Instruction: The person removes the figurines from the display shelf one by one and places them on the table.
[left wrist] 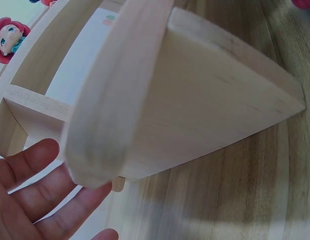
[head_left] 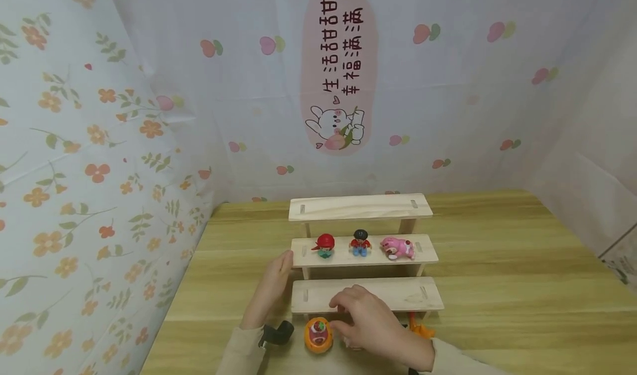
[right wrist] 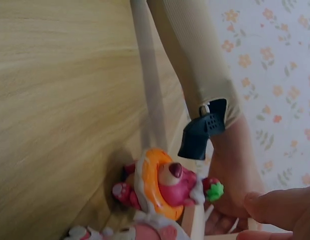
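Note:
A three-tier wooden step shelf (head_left: pixel 348 208) stands on the table. My left hand (head_left: pixel 272 282) is at its left end, fingertips touching the edge of a wooden board (left wrist: pixel 107 107) in the left wrist view. Over the lowest step's front edge hovers my right hand (head_left: pixel 365 319), thumb and fingers bent apart with nothing between them. Just left of it on the table sits a pink bear figure in an orange ring (right wrist: pixel 162 182), a strawberry on its head. Another pink and white figure (right wrist: pixel 147 231) lies beside the bear, mostly hidden under the right hand in the head view.
On the middle step are a red-capped figure (head_left: pixel 325 245), a figure with a black cap and red top (head_left: pixel 360 243), and a pink figure lying down (head_left: pixel 398 248). An orange toy (head_left: pixel 421 328) shows behind the right wrist. Floral cloth (head_left: pixel 99 170) hangs at the left and back.

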A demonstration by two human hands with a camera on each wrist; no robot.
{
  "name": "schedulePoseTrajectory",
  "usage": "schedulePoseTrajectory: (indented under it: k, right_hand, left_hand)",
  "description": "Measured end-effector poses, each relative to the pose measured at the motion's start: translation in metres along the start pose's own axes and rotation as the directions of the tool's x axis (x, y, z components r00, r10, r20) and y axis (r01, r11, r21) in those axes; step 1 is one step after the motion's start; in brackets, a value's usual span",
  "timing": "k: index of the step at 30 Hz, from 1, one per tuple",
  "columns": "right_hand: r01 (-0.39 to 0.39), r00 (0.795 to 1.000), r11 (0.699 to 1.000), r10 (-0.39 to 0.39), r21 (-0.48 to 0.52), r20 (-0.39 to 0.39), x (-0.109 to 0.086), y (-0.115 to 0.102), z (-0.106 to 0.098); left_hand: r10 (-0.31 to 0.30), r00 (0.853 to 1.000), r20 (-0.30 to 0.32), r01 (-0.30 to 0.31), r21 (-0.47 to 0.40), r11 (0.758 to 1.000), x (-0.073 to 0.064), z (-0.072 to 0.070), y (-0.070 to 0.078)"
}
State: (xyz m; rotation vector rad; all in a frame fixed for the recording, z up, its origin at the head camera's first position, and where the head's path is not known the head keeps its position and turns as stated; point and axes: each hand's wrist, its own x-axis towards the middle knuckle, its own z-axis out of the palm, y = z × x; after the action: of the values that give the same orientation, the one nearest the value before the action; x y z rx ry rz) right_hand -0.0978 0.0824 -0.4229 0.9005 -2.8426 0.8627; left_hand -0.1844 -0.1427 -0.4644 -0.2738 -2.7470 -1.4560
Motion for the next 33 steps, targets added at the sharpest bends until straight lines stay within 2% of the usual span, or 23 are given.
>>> schedulePoseTrajectory:
  k: [10, 16, 24, 33]
  right_hand:
    - [-0.02, 0.99, 0.997, 0.009, -0.078, -0.137, -0.014, 0.009, -0.012]
    - [-0.04, 0.97, 0.99, 0.006, -0.132, -0.244, -0.02, 0.016, -0.024]
    - [-0.052, 0.913, 0.965, -0.058, -0.256, -0.405, -0.02, 0.03, -0.046]
    - [0.04, 0.832, 0.953, -0.199, -0.301, -0.519, -0.01, 0.058, -0.064]
  left_hand:
    - [-0.022, 1.0, 0.002, 0.022, -0.006, 1.0, 0.0, 0.0, 0.002]
    - [-0.012, 1.0, -0.004, 0.013, 0.024, 1.0, 0.0, -0.001, 0.002]
    - [-0.004, 1.0, 0.0, 0.004, 0.01, 1.0, 0.0, -0.001, 0.001]
    - [0.009, 1.0, -0.003, -0.009, 0.018, 1.0, -0.001, -0.001, 0.001]
